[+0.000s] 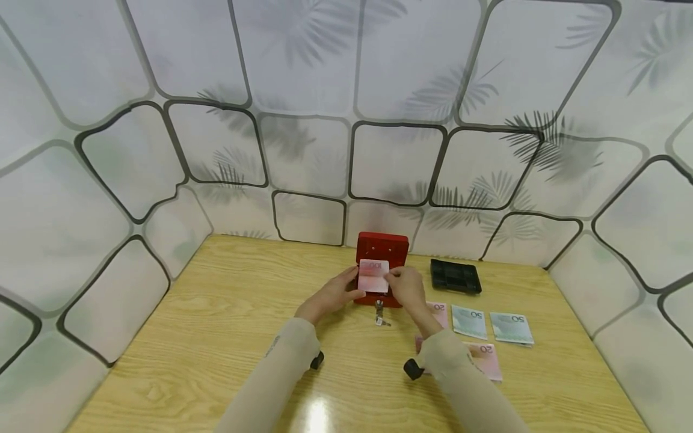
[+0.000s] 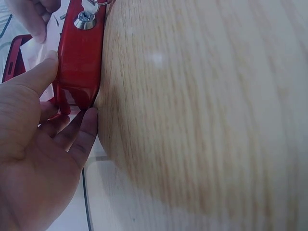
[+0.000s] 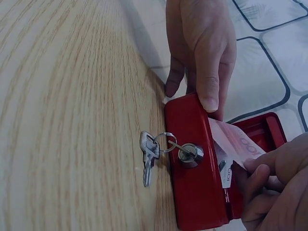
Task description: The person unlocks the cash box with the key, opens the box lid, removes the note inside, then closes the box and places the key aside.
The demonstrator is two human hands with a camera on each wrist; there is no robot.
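Note:
A small red cash box [image 1: 382,245] stands with its lid raised near the wall. At its left end my left hand [image 1: 337,293] grips the box, the thumb on the rim and the fingers along the outer side, as the left wrist view shows. My right hand [image 1: 407,286] pinches a pink 100 banknote [image 1: 373,280] by its right edge, over the box opening. Another note marked 100 [image 3: 226,176] shows inside the box in the right wrist view. A key ring with keys [image 3: 150,154] hangs from the front lock [image 3: 190,155].
A black compartment tray [image 1: 455,276] lies right of the box. Nearer, pink 20 notes [image 1: 487,359] lie partly under the right forearm, beside green 50 notes [image 1: 468,322] and another green 50 stack [image 1: 511,328]. Behind the wooden table [image 1: 216,337] rises a patterned wall covering [image 1: 308,150].

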